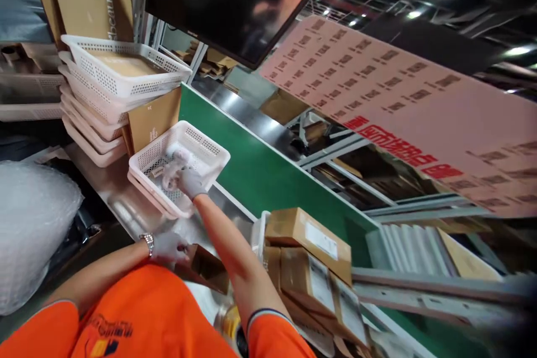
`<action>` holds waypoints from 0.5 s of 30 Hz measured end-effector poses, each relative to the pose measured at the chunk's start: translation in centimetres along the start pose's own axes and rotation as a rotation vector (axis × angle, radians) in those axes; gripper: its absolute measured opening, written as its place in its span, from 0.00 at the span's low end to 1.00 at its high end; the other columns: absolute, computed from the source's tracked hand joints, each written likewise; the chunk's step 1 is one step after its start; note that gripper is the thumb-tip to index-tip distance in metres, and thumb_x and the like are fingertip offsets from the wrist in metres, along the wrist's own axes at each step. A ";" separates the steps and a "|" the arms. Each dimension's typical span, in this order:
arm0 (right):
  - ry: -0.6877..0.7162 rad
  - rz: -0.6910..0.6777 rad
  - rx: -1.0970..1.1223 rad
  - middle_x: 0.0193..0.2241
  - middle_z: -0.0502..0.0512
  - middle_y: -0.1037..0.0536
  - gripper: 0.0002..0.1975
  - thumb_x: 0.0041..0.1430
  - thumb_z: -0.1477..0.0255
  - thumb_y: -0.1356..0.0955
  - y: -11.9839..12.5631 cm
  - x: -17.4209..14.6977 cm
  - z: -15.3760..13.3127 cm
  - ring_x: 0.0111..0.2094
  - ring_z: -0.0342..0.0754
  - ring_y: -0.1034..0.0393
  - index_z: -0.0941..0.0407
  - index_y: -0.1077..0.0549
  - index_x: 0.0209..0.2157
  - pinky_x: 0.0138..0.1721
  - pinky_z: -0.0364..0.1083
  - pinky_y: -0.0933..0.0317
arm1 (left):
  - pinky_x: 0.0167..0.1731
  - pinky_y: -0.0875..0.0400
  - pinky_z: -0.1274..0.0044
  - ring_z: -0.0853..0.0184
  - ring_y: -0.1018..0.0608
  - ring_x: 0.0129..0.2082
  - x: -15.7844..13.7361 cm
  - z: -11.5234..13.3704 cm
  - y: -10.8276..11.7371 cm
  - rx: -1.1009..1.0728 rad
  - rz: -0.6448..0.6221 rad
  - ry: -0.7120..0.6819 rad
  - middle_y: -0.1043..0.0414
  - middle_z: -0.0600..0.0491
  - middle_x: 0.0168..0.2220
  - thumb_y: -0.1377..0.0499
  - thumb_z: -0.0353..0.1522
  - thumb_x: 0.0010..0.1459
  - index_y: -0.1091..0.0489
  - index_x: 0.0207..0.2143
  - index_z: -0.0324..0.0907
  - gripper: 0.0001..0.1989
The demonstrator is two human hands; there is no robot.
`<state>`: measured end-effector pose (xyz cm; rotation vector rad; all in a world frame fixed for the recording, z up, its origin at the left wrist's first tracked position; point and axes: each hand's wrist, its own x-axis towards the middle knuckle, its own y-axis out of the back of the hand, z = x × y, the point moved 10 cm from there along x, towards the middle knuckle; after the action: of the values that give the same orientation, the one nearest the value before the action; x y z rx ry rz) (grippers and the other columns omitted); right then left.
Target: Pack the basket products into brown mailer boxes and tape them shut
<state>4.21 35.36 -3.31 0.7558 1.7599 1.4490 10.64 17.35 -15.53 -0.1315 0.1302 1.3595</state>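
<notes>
My right hand [192, 182], in a pale glove, reaches into a white perforated plastic basket [218, 152]. Its fingers are closed on a clear plastic-wrapped item [171, 175]; what is inside the wrap I cannot make out. A small light label or packet [158, 172] lies beside it on the basket floor. Nearer my body, my left hand [168, 247], gloved and with a metal watch at the wrist, has its fingers closed at the edge of an open brown cardboard box [210, 269]. My right forearm partly hides that box.
White baskets [104, 98] are stacked at the left, near bubble wrap [36, 229]. A green conveyor belt [260, 170] runs behind the steel bench. Taped cartons [308, 240] are piled at the right. A monitor [235, 0] and a pink printed board [377, 100] hang above.
</notes>
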 end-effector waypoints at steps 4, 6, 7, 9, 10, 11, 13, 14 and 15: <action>-0.003 0.027 0.034 0.48 0.69 0.12 0.17 0.74 0.72 0.36 1.8 1.0 1.7 0.49 0.59 0.18 0.59 0.13 0.47 0.48 0.49 0.31 | 0.39 0.26 0.73 0.62 0.18 0.34 -1.9 5.8 4.9 0.054 0.039 -0.097 0.17 0.53 0.31 0.33 0.43 0.60 0.17 0.35 0.44 0.13; 0.028 0.124 0.152 0.45 0.63 0.11 0.20 0.75 0.68 0.37 3.8 0.8 2.2 0.46 0.56 0.18 0.58 0.14 0.47 0.45 0.47 0.32 | 0.38 0.27 0.75 0.64 0.19 0.35 -2.5 9.2 9.7 0.026 0.249 -0.161 0.17 0.52 0.34 0.38 0.44 0.66 0.19 0.37 0.41 0.17; 0.061 0.187 0.249 0.42 0.61 0.11 0.20 0.74 0.67 0.37 4.7 0.5 2.0 0.43 0.55 0.19 0.57 0.14 0.45 0.43 0.47 0.33 | 0.37 0.28 0.75 0.64 0.20 0.36 -2.8 10.7 12.4 -0.005 0.389 -0.182 0.18 0.51 0.35 0.39 0.45 0.67 0.19 0.39 0.41 0.17; 0.164 0.300 0.463 0.35 0.58 0.13 0.18 0.71 0.64 0.35 6.4 -0.4 1.0 0.38 0.54 0.21 0.56 0.14 0.39 0.40 0.47 0.34 | 0.36 0.27 0.75 0.64 0.20 0.36 -2.9 12.7 16.8 -0.049 0.620 -0.192 0.18 0.51 0.37 0.35 0.46 0.65 0.21 0.44 0.41 0.18; 0.227 0.334 0.547 0.33 0.57 0.14 0.17 0.69 0.63 0.34 6.8 -1.0 0.2 0.36 0.53 0.22 0.56 0.15 0.36 0.39 0.47 0.35 | 0.36 0.27 0.75 0.64 0.20 0.36 -2.7 13.4 18.3 -0.045 0.696 -0.179 0.19 0.51 0.36 0.33 0.46 0.63 0.22 0.45 0.41 0.19; 0.295 0.343 0.597 0.32 0.56 0.15 0.16 0.68 0.63 0.33 7.0 -1.5 -0.9 0.35 0.52 0.23 0.55 0.16 0.33 0.38 0.47 0.35 | 0.36 0.27 0.75 0.63 0.20 0.35 -2.3 13.9 19.4 -0.018 0.747 -0.161 0.19 0.52 0.35 0.31 0.46 0.61 0.22 0.43 0.41 0.18; 0.422 0.314 0.658 0.30 0.54 0.16 0.15 0.68 0.63 0.32 6.8 -2.4 -2.9 0.34 0.51 0.25 0.54 0.18 0.30 0.38 0.47 0.36 | 0.35 0.29 0.75 0.64 0.21 0.33 -1.4 14.4 20.7 0.079 0.808 -0.125 0.22 0.53 0.30 0.29 0.45 0.59 0.26 0.35 0.43 0.16; 0.467 0.287 0.687 0.29 0.54 0.17 0.16 0.68 0.63 0.31 6.6 -2.7 -3.5 0.34 0.50 0.26 0.54 0.18 0.29 0.38 0.47 0.36 | 0.34 0.31 0.75 0.64 0.23 0.31 -1.1 14.4 21.2 0.134 0.829 -0.112 0.24 0.54 0.28 0.30 0.43 0.60 0.28 0.31 0.43 0.16; 0.490 0.260 0.721 0.28 0.53 0.18 0.17 0.69 0.62 0.31 6.4 -2.7 -3.8 0.33 0.49 0.26 0.54 0.19 0.28 0.38 0.47 0.36 | 0.33 0.33 0.75 0.65 0.25 0.30 -0.8 14.4 21.6 0.183 0.843 -0.109 0.26 0.55 0.25 0.32 0.41 0.61 0.31 0.27 0.44 0.15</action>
<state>2.59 32.34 3.79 1.0816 2.7135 1.2089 -10.41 23.40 -1.59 0.1754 0.2323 2.1800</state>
